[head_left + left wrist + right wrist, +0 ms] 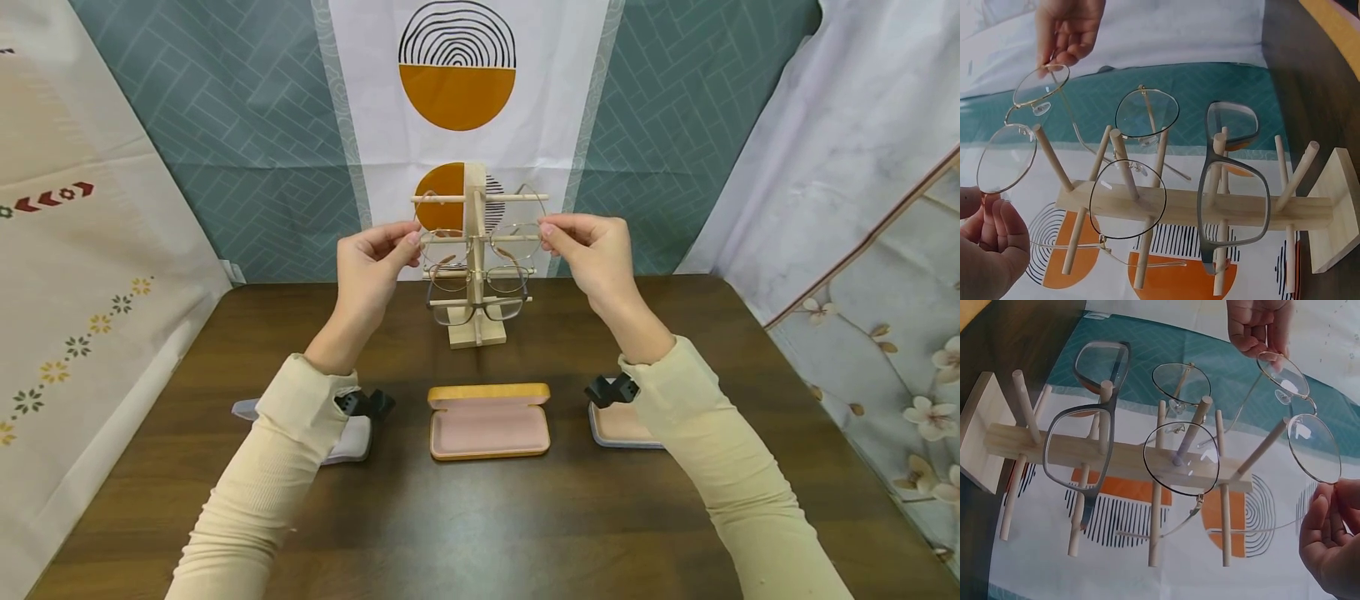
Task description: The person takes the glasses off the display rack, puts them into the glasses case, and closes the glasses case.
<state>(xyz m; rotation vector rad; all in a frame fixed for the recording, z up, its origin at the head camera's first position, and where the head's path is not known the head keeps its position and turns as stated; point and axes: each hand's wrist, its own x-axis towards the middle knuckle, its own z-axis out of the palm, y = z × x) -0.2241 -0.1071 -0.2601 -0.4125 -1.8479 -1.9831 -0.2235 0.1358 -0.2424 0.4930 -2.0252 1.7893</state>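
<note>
A pair of gold-rimmed round glasses (pixel 1007 159) is held in the air by both hands, well apart from each other; one side of the frame is pinched between thumb and fingers by the left hand (pixel 375 262), and the other side is pinched likewise by the right hand (pixel 592 250); the glasses are held in front of the upper part of a wooden stand (pixel 475 212), with their temples unfolded and pointed back towards its pegs; whether the pegs are touched by them cannot be told; below, a dark-rimmed round pair (pixel 1127 203) is carried on the stand, and a grey-framed pair (pixel 1211 156) is carried lower down; nearer the wearer, three opened cases are laid on the brown table (pixel 487 533); a yellow case (pixel 489 454) with a pink lining is placed in the middle, a pale-lined case (pixel 348 457) on the left is partly covered by a cream sleeve, and a peach-lined case (pixel 626 445) on the right is partly covered by the other; behind the stand, a patterned cloth (pixel 457 100) is hung.
</note>
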